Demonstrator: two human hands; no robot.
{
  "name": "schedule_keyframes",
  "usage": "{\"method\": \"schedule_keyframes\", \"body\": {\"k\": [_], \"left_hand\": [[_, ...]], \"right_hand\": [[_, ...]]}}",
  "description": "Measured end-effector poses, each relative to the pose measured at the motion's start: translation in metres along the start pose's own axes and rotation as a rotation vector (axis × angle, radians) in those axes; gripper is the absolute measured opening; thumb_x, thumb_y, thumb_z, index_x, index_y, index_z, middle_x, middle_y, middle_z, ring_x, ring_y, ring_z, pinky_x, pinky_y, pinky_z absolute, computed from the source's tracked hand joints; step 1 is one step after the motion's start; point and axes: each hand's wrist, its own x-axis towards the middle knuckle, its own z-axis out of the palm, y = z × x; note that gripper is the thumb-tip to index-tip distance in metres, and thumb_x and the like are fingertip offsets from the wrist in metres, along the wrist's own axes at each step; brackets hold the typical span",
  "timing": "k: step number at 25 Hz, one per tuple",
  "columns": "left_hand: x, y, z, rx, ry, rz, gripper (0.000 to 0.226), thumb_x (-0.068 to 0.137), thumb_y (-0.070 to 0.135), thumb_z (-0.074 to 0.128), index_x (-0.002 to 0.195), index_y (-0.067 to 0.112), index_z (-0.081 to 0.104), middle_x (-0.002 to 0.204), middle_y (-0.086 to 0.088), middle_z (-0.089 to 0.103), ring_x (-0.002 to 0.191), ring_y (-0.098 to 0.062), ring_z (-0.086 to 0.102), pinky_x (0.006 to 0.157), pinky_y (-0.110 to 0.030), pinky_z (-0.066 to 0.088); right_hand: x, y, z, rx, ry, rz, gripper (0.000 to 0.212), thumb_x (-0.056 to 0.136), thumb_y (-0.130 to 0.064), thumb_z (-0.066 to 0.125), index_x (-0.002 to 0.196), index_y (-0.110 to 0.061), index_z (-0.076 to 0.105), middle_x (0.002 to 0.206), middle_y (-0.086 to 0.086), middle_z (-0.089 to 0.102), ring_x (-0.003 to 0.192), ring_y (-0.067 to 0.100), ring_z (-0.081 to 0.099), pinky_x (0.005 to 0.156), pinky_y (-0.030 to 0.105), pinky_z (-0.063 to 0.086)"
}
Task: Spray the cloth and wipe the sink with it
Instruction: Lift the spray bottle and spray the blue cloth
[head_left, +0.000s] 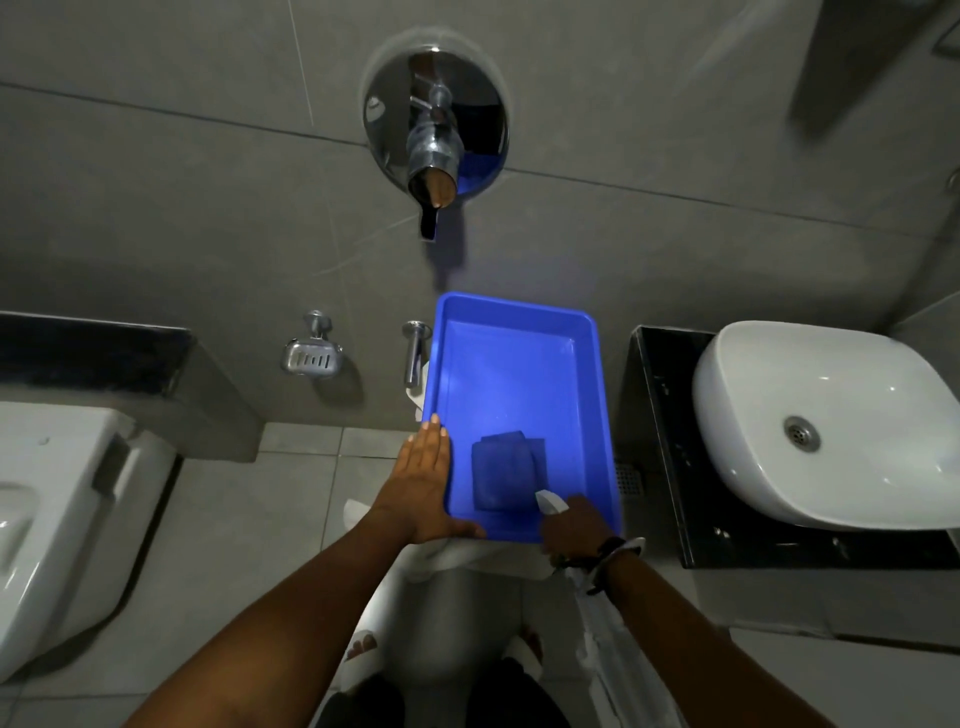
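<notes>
Just past my fingers the tray is bright blue, its folded cloth darker blue. Right of them, a white sink on black speckled bench; grey wall tiles.

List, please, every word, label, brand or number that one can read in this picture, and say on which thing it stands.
None: no text can be read anywhere.
Spray bottle: only its white nozzle shows; no label visible.
Tray: plain blue, no marking.
Cloth: plain, no tag visible.
Sink: plain white, no brand visible.
Tap: bare chrome, no legible marking.
</notes>
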Motion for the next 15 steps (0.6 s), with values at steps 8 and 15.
{"method": "schedule_keyframes", "body": {"k": [8, 15], "left_hand": [[-0.002, 0.003, -0.001, 0.005, -0.021, -0.013, 0.148, 0.054, 0.098, 0.044, 0.155, 0.006, -0.014, 0.164, -0.017, -0.021, 0.151, -0.032, -0.020, 0.118, -0.040, -0.013], [-0.002, 0.008, -0.005, -0.011, -0.053, -0.031, 0.156, 0.045, 0.105, 0.033, 0.155, 0.005, -0.014, 0.163, -0.017, -0.023, 0.152, -0.034, -0.018, 0.120, -0.041, -0.010]], "right_hand": [[0.002, -0.006, 0.009, -0.051, 0.011, 0.007, 0.040, 0.088, -0.033, 0.060, 0.112, -0.001, 0.053, 0.104, 0.016, 0.059, 0.097, 0.032, 0.061, 0.077, 0.035, 0.048], [-0.036, -0.027, -0.014, -0.008, 0.015, -0.242, 0.022, 0.083, -0.009, 0.060, 0.065, -0.013, 0.047, 0.069, 0.010, 0.047, 0.064, 0.017, 0.045, 0.060, 0.026, 0.033]]}}
